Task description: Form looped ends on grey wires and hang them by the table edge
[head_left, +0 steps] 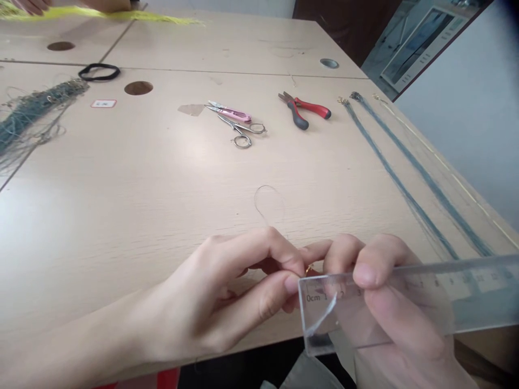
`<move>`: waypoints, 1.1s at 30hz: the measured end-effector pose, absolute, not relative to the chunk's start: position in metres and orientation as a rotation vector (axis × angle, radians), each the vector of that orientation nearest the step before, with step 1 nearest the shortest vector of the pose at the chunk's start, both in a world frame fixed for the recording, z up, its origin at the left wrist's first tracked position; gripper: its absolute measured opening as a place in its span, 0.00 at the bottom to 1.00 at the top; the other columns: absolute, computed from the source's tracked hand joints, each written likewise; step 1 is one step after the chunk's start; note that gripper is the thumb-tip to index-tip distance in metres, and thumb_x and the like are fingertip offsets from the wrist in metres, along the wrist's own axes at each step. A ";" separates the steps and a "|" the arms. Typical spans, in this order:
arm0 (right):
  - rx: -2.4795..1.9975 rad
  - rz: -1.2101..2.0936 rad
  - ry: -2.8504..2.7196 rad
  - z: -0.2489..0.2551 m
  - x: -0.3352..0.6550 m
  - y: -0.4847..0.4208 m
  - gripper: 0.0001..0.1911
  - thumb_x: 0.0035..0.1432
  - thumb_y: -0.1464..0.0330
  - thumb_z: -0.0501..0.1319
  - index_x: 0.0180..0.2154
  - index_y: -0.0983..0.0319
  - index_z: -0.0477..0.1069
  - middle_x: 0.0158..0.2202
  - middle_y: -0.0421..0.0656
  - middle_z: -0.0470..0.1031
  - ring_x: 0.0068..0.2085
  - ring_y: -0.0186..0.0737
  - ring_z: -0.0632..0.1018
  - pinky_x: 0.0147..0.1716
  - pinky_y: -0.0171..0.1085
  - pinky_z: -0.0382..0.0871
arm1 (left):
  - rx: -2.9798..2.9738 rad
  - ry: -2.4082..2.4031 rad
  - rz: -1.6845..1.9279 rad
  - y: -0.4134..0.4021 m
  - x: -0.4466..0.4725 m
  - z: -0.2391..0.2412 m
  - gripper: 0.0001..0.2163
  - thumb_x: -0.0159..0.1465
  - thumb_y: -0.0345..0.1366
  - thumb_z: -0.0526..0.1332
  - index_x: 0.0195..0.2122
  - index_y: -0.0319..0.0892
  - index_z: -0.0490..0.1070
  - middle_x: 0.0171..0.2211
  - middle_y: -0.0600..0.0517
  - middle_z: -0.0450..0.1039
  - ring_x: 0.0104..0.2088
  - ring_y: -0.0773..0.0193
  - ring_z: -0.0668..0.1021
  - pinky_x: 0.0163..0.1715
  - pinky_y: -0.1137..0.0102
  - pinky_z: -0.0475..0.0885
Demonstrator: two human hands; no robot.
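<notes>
We angle the left hand (211, 289) inward, pinching a small gold fitting (310, 269); the right hand (399, 310) clamps a transparent, centimetre-marked ruler (470, 297).

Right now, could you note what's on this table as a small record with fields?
Left hand: pinched beside a small gold piece; exact hold unclear
Right hand: gripping a clear ruler
Beyond hands: thin looped strand
Tools: scissors, pink snips, red-and-black pliers
Right side: two blue-grey bundles, pale yellow strand
Far left: another person's hand, yellow strands
</notes>
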State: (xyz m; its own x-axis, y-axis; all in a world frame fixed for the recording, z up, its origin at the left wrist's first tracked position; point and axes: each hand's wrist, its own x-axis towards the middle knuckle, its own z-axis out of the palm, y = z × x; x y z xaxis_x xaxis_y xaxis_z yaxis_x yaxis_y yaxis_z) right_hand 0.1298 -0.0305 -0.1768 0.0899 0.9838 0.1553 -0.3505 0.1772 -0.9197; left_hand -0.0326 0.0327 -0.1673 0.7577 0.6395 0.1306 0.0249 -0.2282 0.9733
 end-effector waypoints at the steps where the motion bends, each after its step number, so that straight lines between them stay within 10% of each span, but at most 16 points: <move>1: -0.853 1.192 -0.974 -0.177 0.130 -0.031 0.03 0.57 0.69 0.60 0.30 0.56 0.70 0.25 0.38 0.70 0.39 0.45 0.78 0.41 0.47 0.74 | 1.720 0.528 0.623 0.033 -0.032 -0.167 0.07 0.61 0.23 0.55 0.33 0.43 0.64 0.28 0.56 0.71 0.25 0.74 0.73 0.22 0.83 0.67; 33: -0.850 1.212 -0.914 -0.180 0.133 -0.038 0.13 0.62 0.66 0.53 0.31 0.59 0.74 0.29 0.42 0.70 0.40 0.40 0.75 0.42 0.41 0.73 | 1.818 0.536 0.606 0.036 -0.035 -0.172 0.06 0.62 0.24 0.53 0.35 0.43 0.64 0.28 0.58 0.69 0.25 0.76 0.71 0.23 0.84 0.66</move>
State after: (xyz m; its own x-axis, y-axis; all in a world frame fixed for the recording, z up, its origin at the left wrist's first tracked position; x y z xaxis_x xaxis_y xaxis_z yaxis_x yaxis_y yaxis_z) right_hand 0.1330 -0.0384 -0.1800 0.1103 0.9866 0.1200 -0.3865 0.1538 -0.9094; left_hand -0.0352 0.0364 -0.1720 0.7675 0.6243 0.1457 0.0678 -0.3051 0.9499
